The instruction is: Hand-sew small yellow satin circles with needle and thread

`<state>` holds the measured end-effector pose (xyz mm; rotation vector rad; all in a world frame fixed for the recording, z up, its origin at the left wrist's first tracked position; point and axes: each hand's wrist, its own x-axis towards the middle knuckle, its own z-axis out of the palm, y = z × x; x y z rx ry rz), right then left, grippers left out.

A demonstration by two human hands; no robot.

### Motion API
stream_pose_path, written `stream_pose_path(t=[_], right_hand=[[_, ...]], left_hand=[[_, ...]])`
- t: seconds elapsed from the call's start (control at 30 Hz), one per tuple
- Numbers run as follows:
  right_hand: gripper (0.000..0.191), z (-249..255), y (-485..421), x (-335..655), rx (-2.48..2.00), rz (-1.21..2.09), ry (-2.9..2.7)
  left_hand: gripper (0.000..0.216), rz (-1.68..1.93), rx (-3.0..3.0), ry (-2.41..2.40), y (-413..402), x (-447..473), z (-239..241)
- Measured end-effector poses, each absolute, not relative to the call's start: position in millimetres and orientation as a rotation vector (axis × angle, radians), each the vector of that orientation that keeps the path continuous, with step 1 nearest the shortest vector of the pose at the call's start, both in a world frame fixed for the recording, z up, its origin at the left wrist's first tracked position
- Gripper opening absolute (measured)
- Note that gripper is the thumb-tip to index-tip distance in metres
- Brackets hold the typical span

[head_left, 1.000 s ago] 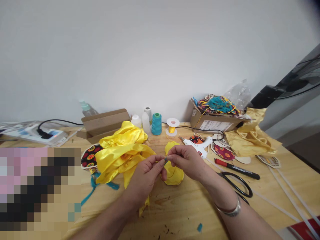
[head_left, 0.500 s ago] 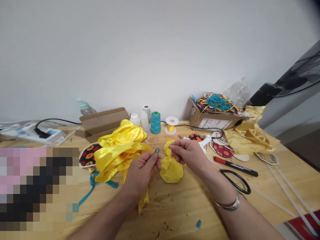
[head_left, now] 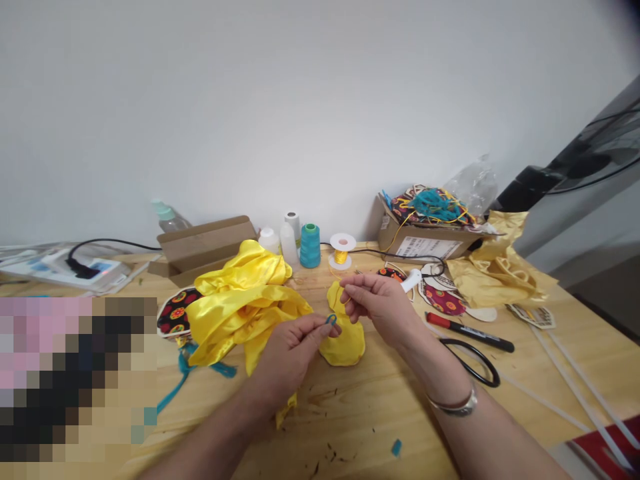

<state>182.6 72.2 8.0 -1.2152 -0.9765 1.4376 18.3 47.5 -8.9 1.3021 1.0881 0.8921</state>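
Note:
My left hand (head_left: 300, 340) pinches a small teal cord loop (head_left: 331, 320) between thumb and forefinger. To its right, my right hand (head_left: 373, 300) is closed at the fingertips on a thin yellow cord (head_left: 347, 301), mostly hidden by the fingers. Below and between both hands lies a yellow fabric-covered shape (head_left: 344, 347), narrower at the top and rounded at the bottom. A heap of shiny yellow satin fabric (head_left: 240, 313) is beside my left hand. Behind the hands stand a white spool of yellow cord (head_left: 342, 256) and a teal thread cone (head_left: 310, 247).
An open cardboard box (head_left: 205, 247) is at the back left, near white bottles (head_left: 289, 243). A box of scraps and cords (head_left: 430, 233) stands back right. A red-capped marker (head_left: 470, 332), scissors with a black handle (head_left: 480, 363) and gold fabric (head_left: 500, 273) lie on the right.
My left hand has moved right with the teal loop, closer to my right hand and over the yellow shape. My right hand has shifted only slightly.

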Motion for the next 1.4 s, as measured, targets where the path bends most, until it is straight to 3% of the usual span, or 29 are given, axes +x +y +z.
stream_pose_path(t=[0.07,0.13,0.2,0.27,0.47,0.7,0.87,1.0,1.1,1.4], right_hand=[[0.012,4,73,184,-1.332,1.334,-1.119],[0.012,-1,72,186,-1.487,1.016,-1.369],[0.017,-3,71,187,-1.512,0.604,-1.618],[0.026,-3,68,187,-1.365,0.415,-1.791],[0.028,5,60,181,-1.210,0.771,-1.982],[0.015,1,66,186,-1.326,0.714,-2.023],[0.016,2,68,190,-1.328,0.633,-1.900],[0.030,2,64,187,-1.051,0.916,-1.886],[0.027,1,63,184,-1.043,1.039,-1.917],[0.013,4,70,187,-1.315,0.826,-1.897]], left_hand=[[0.017,0.919,1.271,1.123,48,17,-10],[0.020,0.927,1.219,1.165,48,17,-11],[0.024,0.909,1.177,1.184,48,17,-12],[0.026,0.897,1.159,1.176,48,17,-12],[0.027,0.924,1.110,1.126,48,18,-10],[0.031,0.933,1.022,1.105,48,18,-8],[0.033,0.918,1.025,1.104,48,17,-11],[0.032,0.902,1.053,1.072,48,16,-12],[0.031,0.908,1.043,1.038,48,15,-12],[0.029,0.896,1.025,1.033,49,14,-17]])
